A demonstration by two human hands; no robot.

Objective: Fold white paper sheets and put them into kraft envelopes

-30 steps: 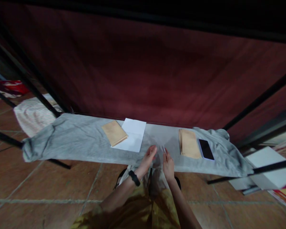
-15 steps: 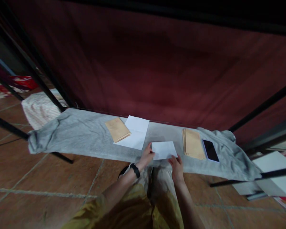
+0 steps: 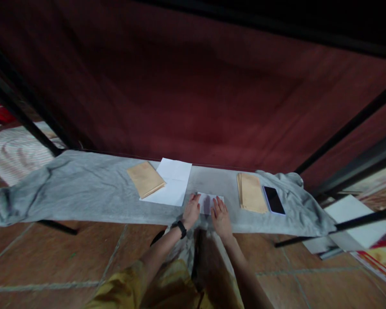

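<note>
Pressing step, this one: your left hand [image 3: 192, 209] and right hand [image 3: 220, 216] lay palms down, fingers loosely spread, on the small folded white paper [image 3: 209, 200]. Neither hand gripped anything. The paper sat at the near edge of the tabletop, on the grey cloth [image 3: 83, 193], between the larger white sheet [image 3: 171, 188] and the stack of tan envelopes [image 3: 251, 193]. It looked thin and flat with a crisp far edge, and your hands covered much of it, so I could not tell whether its creases were sharp. Any next move, in my judgement, called for one hand pinning the paper so it didn't slide on the soft cloth. A phone [image 3: 274, 200] lay just beside the stack, and a single tan envelope [image 3: 146, 178] overlapped the sheet.
</note>
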